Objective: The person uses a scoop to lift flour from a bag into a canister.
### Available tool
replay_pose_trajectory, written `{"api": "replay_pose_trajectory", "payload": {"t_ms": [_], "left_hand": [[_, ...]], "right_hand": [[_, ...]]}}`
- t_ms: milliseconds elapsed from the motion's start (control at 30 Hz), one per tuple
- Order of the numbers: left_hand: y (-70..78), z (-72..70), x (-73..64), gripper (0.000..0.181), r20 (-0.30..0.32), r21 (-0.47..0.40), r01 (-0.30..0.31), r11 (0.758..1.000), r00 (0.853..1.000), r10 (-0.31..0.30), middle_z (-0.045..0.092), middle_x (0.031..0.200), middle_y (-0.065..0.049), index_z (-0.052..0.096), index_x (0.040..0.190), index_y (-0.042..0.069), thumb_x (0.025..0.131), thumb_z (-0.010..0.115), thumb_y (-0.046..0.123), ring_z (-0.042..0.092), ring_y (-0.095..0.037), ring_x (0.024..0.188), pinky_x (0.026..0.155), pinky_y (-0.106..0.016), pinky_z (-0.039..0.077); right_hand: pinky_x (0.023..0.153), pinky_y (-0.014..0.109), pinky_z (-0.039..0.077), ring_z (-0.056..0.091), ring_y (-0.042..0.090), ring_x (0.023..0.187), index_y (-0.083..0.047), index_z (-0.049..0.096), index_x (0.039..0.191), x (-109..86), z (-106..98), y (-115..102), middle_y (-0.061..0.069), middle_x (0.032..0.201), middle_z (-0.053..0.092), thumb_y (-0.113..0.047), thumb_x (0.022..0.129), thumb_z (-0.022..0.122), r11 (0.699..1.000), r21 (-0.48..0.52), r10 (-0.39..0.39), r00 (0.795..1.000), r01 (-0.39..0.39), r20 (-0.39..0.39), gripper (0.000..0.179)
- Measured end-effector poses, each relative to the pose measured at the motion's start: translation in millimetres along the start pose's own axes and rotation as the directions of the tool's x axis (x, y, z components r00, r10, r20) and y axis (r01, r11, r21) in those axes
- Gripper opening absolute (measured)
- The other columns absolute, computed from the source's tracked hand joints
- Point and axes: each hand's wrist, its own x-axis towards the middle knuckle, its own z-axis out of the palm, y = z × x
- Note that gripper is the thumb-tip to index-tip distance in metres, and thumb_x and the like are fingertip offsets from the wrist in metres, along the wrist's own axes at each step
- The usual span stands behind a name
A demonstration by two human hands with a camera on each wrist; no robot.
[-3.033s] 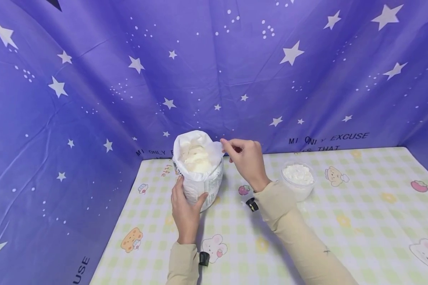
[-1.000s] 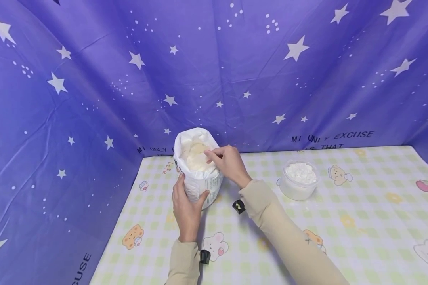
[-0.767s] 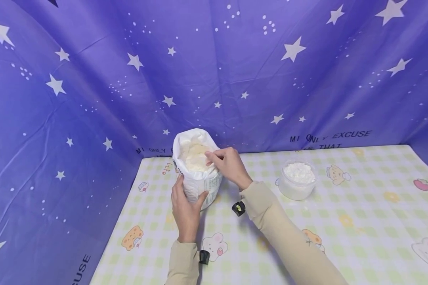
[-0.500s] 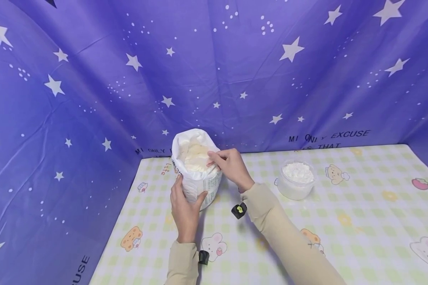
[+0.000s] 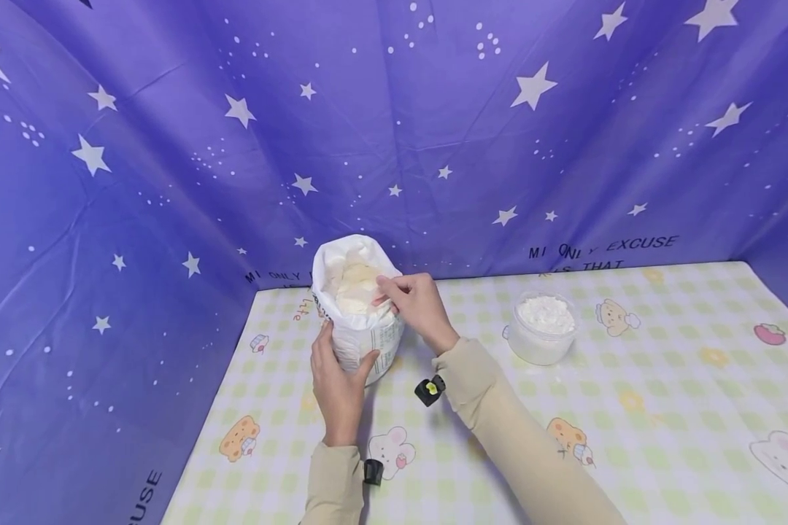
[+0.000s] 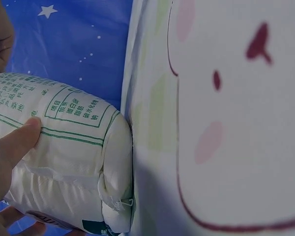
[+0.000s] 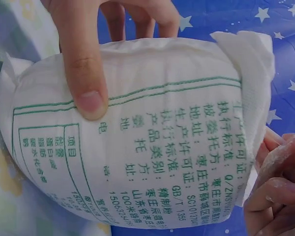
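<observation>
A white bag of flour (image 5: pixel 377 339) with green print stands with its mouth open near the back of the table. Its pale contents show inside. My left hand (image 5: pixel 338 383) grips the bag's lower front, thumb on one side and fingers on the other. In the left wrist view, the left thumb (image 6: pixel 19 140) presses the printed face. At the bag's right rim, my right hand (image 5: pixel 423 310) has thumb and forefinger pinched together, apparently on the rim; the pinch itself is partly hidden. White powder dusts the right fingers (image 7: pixel 278 189) in the right wrist view.
A clear round tub (image 5: pixel 543 343) heaped with white powder stands to the right of my right hand. The table has a checked cloth (image 5: pixel 683 430) with cartoon prints. A purple star-patterned curtain (image 5: pixel 420 146) hangs close behind the bag and along the left.
Three seconds ago my right hand held a thin flap out beyond the bag's right rim. It has since moved left to the bag's mouth. My left hand keeps its grip.
</observation>
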Motion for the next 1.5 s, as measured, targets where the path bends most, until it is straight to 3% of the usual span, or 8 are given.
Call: {"api": "replay_pose_trajectory", "payload": {"t_ms": [200, 500, 700, 867, 1200, 1500], "left_hand": [[0.4, 0.1, -0.1, 0.088, -0.003, -0.006, -0.012, 1.000, 1.000, 0.012, 0.048, 0.146, -0.011, 0.044, 0.143, 0.008, 0.071, 0.089, 0.029, 0.045, -0.032, 0.135, 0.109, -0.051, 0.040], [1.5, 0.1, 0.4, 0.087, 0.003, -0.011, -0.006, 1.000, 1.000, 0.006, 0.048, 0.146, -0.012, 0.044, 0.144, 0.008, 0.072, 0.089, 0.028, 0.044, -0.032, 0.135, 0.108, -0.053, 0.040], [2.9, 0.7, 0.5, 0.087, 0.012, -0.018, 0.000, 1.000, 1.000, 0.000, 0.047, 0.147, -0.011, 0.044, 0.144, 0.009, 0.072, 0.089, 0.028, 0.043, -0.032, 0.136, 0.108, -0.053, 0.041], [2.5, 1.4, 0.6, 0.088, 0.018, -0.016, 0.011, 1.000, 1.000, -0.010, 0.047, 0.147, -0.011, 0.043, 0.144, 0.009, 0.072, 0.089, 0.029, 0.043, -0.031, 0.137, 0.109, -0.052, 0.040], [-0.4, 0.7, -0.5, 0.087, 0.025, -0.007, 0.034, 0.999, 0.999, -0.033, 0.046, 0.148, -0.010, 0.042, 0.146, 0.011, 0.074, 0.087, 0.032, 0.043, -0.031, 0.137, 0.108, -0.053, 0.041], [1.6, -0.4, -2.2, 0.088, 0.016, -0.016, 0.033, 0.999, 0.999, -0.033, 0.047, 0.147, -0.011, 0.043, 0.145, 0.010, 0.072, 0.089, 0.028, 0.043, -0.032, 0.137, 0.107, -0.054, 0.041]], "right_hand": [[0.050, 0.018, 0.032, 0.050, 0.009, 0.054, 0.001, 0.078, 0.087, 0.2, -7.2, 5.7, 0.005, 0.072, 0.075, -0.027, 0.097, 0.064, 0.989, 0.136, 0.059, 0.997, -0.052, -0.047, 0.033], [0.049, 0.015, 0.032, 0.044, 0.006, 0.054, 0.001, 0.077, 0.093, -2.4, -16.2, 14.6, -0.003, 0.072, 0.073, -0.035, 0.097, 0.063, 0.956, 0.247, 0.173, 0.984, -0.161, -0.029, 0.039], [0.047, 0.015, 0.031, 0.043, 0.005, 0.052, 0.004, 0.076, 0.099, -3.7, -22.9, 13.3, 0.000, 0.074, 0.073, -0.036, 0.097, 0.063, 0.945, 0.286, 0.177, 0.984, -0.161, -0.031, 0.042], [0.043, 0.015, 0.035, 0.054, 0.007, 0.055, 0.004, 0.073, 0.106, -4.3, -27.6, 14.4, 0.003, 0.084, 0.077, -0.034, 0.098, 0.062, 0.931, 0.330, 0.172, 0.985, -0.155, -0.023, 0.040], [0.050, 0.016, 0.049, 0.066, 0.009, 0.061, 0.004, 0.073, 0.106, -9.2, -37.3, 8.4, 0.002, 0.083, 0.076, -0.036, 0.098, 0.062, 0.921, 0.369, 0.143, 0.989, -0.122, -0.032, 0.042], [0.053, 0.013, 0.048, 0.065, 0.007, 0.066, 0.003, 0.071, 0.113, -13.6, -45.2, 7.7, 0.000, 0.088, 0.076, -0.036, 0.098, 0.061, 0.904, 0.402, 0.171, 0.985, -0.148, -0.022, 0.043]]}}
